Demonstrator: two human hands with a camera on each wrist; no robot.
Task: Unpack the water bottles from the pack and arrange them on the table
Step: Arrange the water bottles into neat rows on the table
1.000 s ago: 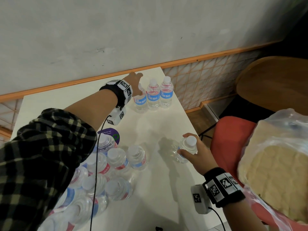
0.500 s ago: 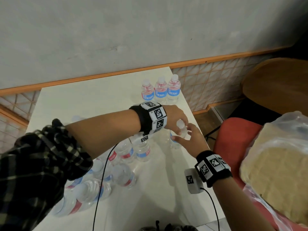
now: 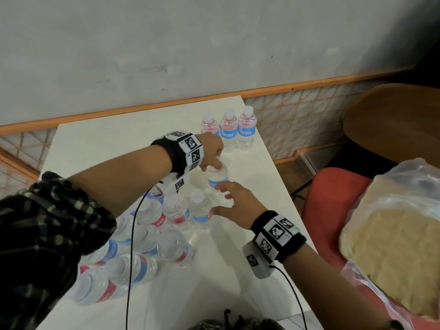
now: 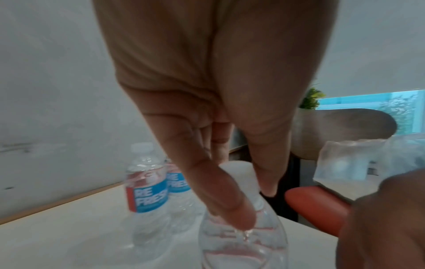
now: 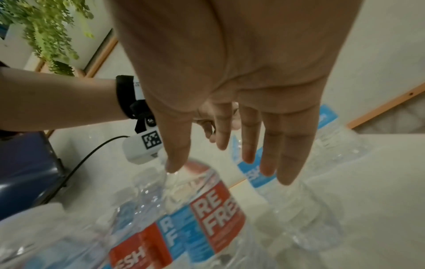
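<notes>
My left hand (image 3: 211,166) pinches the neck of an upright water bottle (image 3: 217,178) from above, near the table's right side; the left wrist view shows its fingertips (image 4: 239,216) round the cap of that bottle (image 4: 243,242). Just in front of it my right hand (image 3: 226,198) hovers open with spread fingers and holds nothing. It is over the nearest bottle of the pack (image 3: 200,209). The pack of bottles (image 3: 142,236) lies at the left front, partly under my left arm. Three bottles (image 3: 228,132) stand in a row at the far edge.
The white table (image 3: 107,144) ends close to the right of my hands. Beyond that edge are a red chair (image 3: 333,198), a plastic bag (image 3: 392,222) and a round brown tabletop (image 3: 392,120). A cable (image 3: 129,258) hangs from my left wrist over the pack.
My left hand came back from the far row and took the bottle by its top. My right hand let go of that bottle and opened over the pack.
</notes>
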